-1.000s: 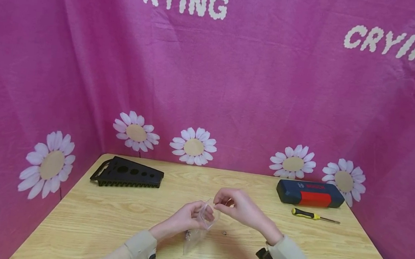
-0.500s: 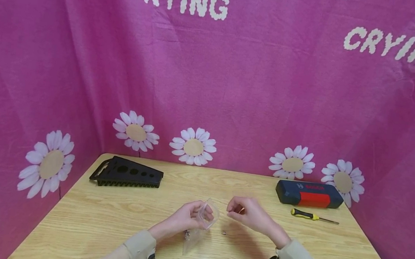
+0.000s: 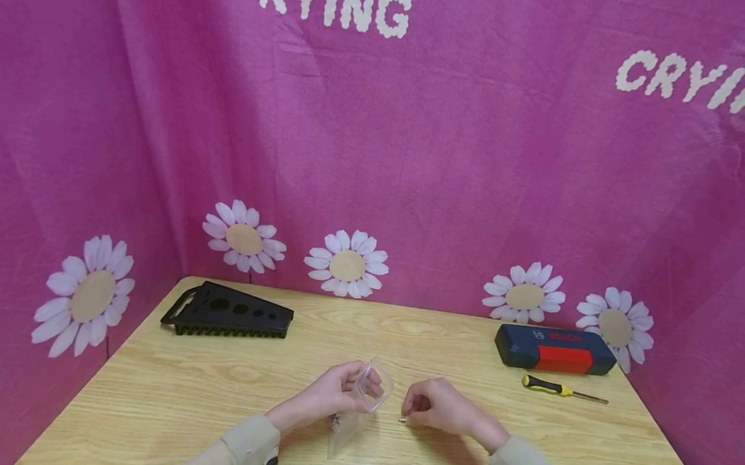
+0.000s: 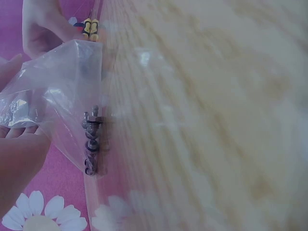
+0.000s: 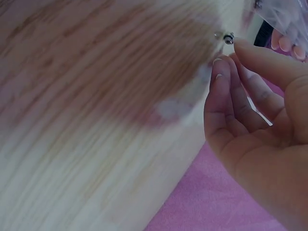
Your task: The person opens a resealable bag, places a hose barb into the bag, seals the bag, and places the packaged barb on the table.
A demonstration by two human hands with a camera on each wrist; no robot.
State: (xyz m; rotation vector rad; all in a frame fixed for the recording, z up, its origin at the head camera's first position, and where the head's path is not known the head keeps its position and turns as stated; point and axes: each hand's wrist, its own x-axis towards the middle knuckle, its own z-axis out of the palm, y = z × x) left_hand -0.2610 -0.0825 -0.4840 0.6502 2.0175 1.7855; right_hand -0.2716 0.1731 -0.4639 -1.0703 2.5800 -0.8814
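Observation:
My left hand (image 3: 336, 387) holds a clear plastic bag (image 3: 348, 432), its mouth spread wide around the fingers. Several small metal screws (image 4: 92, 139) lie in the bag's lower part, as the left wrist view shows. To the right of it, my right hand (image 3: 441, 406) is low over the table, thumb and fingers bent toward each other. A small loose metal piece (image 5: 228, 38), seemingly a screw, lies on the table just beyond the right thumb tip. In the right wrist view the fingertips are close to it, not plainly around it.
On the wooden table (image 3: 218, 395), a black tool rack (image 3: 234, 311) stands at the back left. A dark blue and red case (image 3: 555, 348) sits at the back right, with a yellow-black screwdriver (image 3: 563, 388) in front. A pink cloth (image 3: 378, 154) hangs behind.
My right hand has left the bag's mouth, moved right, then come down to the small metal piece on the table. The left hand and bag have stayed about where they were.

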